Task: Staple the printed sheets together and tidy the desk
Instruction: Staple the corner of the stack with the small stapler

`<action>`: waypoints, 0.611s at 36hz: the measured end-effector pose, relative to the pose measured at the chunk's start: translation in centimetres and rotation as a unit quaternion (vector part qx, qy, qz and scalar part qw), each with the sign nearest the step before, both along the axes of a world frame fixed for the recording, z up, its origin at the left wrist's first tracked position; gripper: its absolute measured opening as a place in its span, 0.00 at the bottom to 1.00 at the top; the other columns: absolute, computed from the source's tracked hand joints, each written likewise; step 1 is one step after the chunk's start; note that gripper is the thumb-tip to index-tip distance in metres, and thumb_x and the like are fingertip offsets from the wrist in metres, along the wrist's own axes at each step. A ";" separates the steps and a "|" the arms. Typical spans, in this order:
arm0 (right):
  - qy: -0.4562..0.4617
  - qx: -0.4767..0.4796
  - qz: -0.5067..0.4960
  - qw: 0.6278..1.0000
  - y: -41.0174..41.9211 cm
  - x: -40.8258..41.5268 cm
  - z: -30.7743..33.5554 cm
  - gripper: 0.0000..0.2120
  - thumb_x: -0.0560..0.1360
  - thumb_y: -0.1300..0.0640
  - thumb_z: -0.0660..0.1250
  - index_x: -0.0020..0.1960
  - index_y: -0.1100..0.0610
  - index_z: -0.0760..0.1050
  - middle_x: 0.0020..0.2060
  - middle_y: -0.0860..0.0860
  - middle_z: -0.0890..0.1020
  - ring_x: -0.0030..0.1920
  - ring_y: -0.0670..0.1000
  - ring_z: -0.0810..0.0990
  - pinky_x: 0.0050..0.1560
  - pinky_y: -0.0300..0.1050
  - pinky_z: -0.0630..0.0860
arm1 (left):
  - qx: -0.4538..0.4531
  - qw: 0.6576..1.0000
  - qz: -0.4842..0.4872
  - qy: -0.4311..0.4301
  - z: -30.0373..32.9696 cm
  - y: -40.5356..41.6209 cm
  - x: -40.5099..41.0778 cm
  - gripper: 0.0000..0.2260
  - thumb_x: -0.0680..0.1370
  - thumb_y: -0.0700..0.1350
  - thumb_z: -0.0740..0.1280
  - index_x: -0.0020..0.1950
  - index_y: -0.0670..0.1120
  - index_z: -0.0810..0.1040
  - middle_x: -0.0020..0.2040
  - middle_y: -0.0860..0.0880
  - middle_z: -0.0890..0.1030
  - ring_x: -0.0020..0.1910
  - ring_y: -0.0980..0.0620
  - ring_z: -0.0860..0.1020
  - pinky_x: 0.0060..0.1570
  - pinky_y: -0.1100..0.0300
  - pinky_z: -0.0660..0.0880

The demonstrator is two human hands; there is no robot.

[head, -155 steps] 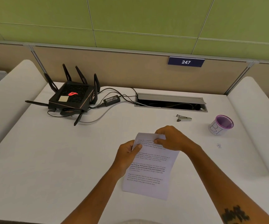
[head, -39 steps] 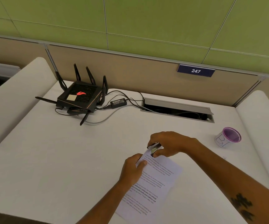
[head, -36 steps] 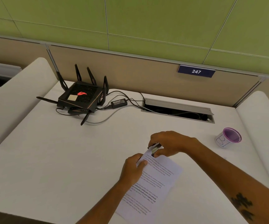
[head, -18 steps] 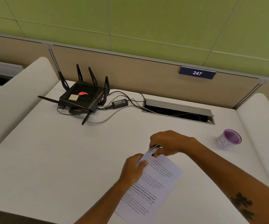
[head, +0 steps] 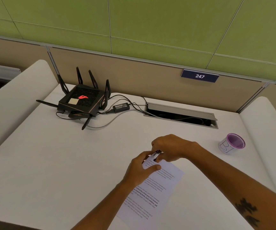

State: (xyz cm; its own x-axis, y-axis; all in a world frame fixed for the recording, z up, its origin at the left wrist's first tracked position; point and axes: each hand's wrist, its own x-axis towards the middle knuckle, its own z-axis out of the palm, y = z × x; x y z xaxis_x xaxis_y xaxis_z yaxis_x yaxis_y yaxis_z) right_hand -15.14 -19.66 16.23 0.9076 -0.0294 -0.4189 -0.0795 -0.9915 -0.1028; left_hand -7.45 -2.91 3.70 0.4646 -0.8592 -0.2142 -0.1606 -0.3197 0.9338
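Note:
The printed sheets (head: 153,195) lie slanted on the white desk (head: 67,163), near its front edge. My left hand (head: 140,170) holds their upper left corner, thumb laid across the top of the page. My right hand (head: 170,148) grips a small silver and black stapler (head: 156,154) set over that same corner, right beside my left fingers. Most of the stapler is hidden under my right hand.
A black router (head: 82,102) with antennas, its power adapter (head: 121,107) and cables sit at the back left. An open cable hatch (head: 182,113) is at the back middle. A purple-rimmed cup (head: 232,143) stands at the right. White curved side panels flank the desk.
The stapler lay on the desk by the hatch 4.3 s ago; my right hand now holds it at the sheets' corner. My left fingers have shifted up closer to the stapler.

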 end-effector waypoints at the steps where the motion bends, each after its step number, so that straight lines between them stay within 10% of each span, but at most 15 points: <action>1: -0.002 -0.003 0.001 1.000 0.0 0.0 -0.1 0.09 0.78 0.51 0.73 0.58 0.50 0.83 0.45 0.44 0.81 0.43 0.48 0.81 0.42 0.42 0.78 | -0.006 1.000 0.003 0.003 0.0 -0.3 0.0 0.23 0.76 0.65 0.74 0.68 0.63 0.73 0.62 0.61 0.81 0.57 0.55 0.83 0.50 0.69 0.77; 6: -0.010 -0.016 0.009 1.000 0.1 0.1 -0.2 0.07 0.77 0.56 0.74 0.54 0.51 0.84 0.44 0.46 0.82 0.42 0.48 0.81 0.39 0.38 0.74 | -0.010 1.000 0.012 0.001 0.4 -1.0 0.2 0.17 0.78 0.63 0.72 0.64 0.62 0.76 0.59 0.59 0.83 0.56 0.55 0.83 0.58 0.59 0.78; 22: -0.020 -0.043 0.027 0.998 0.3 0.8 -0.5 0.07 0.75 0.60 0.73 0.52 0.53 0.85 0.41 0.48 0.82 0.40 0.49 0.81 0.44 0.45 0.81 | -0.024 0.999 0.030 0.004 1.5 -0.4 -0.5 0.10 0.82 0.58 0.70 0.59 0.55 0.79 0.49 0.61 0.84 0.44 0.63 0.84 0.42 0.73 0.78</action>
